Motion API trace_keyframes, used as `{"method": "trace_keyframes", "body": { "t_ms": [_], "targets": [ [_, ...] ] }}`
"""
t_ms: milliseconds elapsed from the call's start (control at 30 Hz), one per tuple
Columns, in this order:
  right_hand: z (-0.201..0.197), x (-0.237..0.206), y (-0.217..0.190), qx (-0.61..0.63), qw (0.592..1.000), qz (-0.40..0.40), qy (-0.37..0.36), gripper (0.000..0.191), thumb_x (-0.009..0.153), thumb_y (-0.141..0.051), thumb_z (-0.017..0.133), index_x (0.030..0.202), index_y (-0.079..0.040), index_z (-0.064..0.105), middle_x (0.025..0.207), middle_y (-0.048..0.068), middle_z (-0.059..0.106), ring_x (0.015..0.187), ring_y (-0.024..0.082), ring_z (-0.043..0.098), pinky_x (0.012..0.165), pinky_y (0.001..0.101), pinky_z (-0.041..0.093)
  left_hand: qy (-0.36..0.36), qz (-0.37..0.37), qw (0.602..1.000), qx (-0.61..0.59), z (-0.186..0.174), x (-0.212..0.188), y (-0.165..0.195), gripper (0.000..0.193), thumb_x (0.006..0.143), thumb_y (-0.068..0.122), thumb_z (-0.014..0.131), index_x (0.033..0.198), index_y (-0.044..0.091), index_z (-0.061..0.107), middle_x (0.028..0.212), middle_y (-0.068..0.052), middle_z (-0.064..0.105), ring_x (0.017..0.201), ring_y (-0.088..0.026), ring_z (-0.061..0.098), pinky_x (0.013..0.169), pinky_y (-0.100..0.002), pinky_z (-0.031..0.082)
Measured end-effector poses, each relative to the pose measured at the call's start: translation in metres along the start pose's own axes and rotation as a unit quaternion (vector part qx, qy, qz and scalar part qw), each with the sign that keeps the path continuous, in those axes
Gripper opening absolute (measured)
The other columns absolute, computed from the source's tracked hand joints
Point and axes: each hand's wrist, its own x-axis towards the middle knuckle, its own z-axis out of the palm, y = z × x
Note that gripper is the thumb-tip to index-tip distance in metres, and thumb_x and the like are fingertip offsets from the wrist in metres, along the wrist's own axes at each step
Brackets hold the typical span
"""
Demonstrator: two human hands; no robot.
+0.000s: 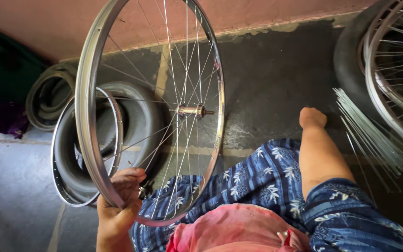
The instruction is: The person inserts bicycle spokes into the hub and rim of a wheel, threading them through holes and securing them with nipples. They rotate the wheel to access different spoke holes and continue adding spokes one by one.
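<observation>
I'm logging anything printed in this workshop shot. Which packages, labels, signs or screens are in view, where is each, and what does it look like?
None in view: no package, label, sign or screen.
Only the left hand holding a spoked silver wheel, tyres and loose spokes on the floor.

Bare dark floor lies open beyond the wheel; tyres crowd the left, loose spokes and stacked wheels block the right.

Right-side wheels cut off.
</observation>
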Motion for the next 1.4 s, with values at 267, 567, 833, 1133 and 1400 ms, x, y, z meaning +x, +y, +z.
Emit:
{"method": "trace_keyframes", "body": {
  "t_ms": [267, 567, 833, 1133, 1400],
  "targets": [
    [0.006, 0.001, 0.002, -0.02, 1.0, 0.01, -0.014, 0.031, 0.099, -0.012, 0.056, 0.121, -0.011, 0.078, 0.133, 0.014, 0.071, 0.126, 0.033, 0.065, 0.099, 0.0453, 0.056, -0.021, 0.011, 1.0, -0.02, -0.012, -0.001, -0.002, 0.061, 0.075, -0.013, 0.067, 0.135, -0.008, 0.056, 0.145, -0.026, 0.054, 0.143, -0.035, 0.051, 0.126, -0.05, 0.032],
    [-0.053, -0.073, -0.03, 0.313, 0.923, -0.172, 0.145, 0.012, 0.098, -0.016, 0.067, 0.103, -0.005, 0.068, 0.092, 0.018, 0.076, 0.089, 0.035, 0.074, 0.08, 0.0452, 0.058, -0.001, -0.009, 0.999, 0.044, 0.021, -0.001, 0.003, 0.056, 0.066, -0.016, 0.055, 0.122, -0.009, 0.06, 0.136, -0.026, 0.057, 0.133, -0.032, 0.056, 0.121, -0.046, 0.038],
    [-0.029, -0.319, -0.034, 0.655, 0.684, -0.289, -0.139, 0.012, 0.086, -0.001, 0.072, 0.097, 0.004, 0.073, 0.084, 0.01, 0.074, 0.076, 0.016, 0.07, 0.074, 0.0299, 0.058, 0.024, 0.033, 0.989, 0.142, 0.112, 0.0, -0.011, 0.038, 0.076, -0.006, 0.064, 0.114, -0.002, 0.062, 0.124, -0.015, 0.067, 0.12, -0.023, 0.063, 0.105, -0.036, 0.048],
    [-0.06, -0.425, -0.004, 0.499, 0.611, -0.614, -0.01, 0.009, 0.086, -0.002, 0.08, 0.093, -0.003, 0.074, 0.117, 0.015, 0.062, 0.112, 0.027, 0.061, 0.098, 0.0358, 0.05, -0.06, 0.137, 0.97, 0.189, 0.21, -0.011, -0.024, 0.041, 0.081, 0.008, 0.075, 0.119, 0.001, 0.059, 0.125, -0.016, 0.064, 0.111, -0.026, 0.064, 0.096, -0.037, 0.052],
    [-0.048, -0.436, 0.005, 0.576, 0.62, -0.527, -0.081, 0.009, 0.087, -0.005, 0.082, 0.094, -0.002, 0.078, 0.099, 0.007, 0.066, 0.088, 0.015, 0.066, 0.076, 0.0281, 0.056, -0.299, 0.086, 0.941, 0.133, 0.149, 0.001, -0.017, 0.031, 0.097, 0.005, 0.061, 0.128, 0.003, 0.068, 0.129, -0.015, 0.071, 0.122, -0.025, 0.069, 0.104, -0.04, 0.054]
  ]
}}
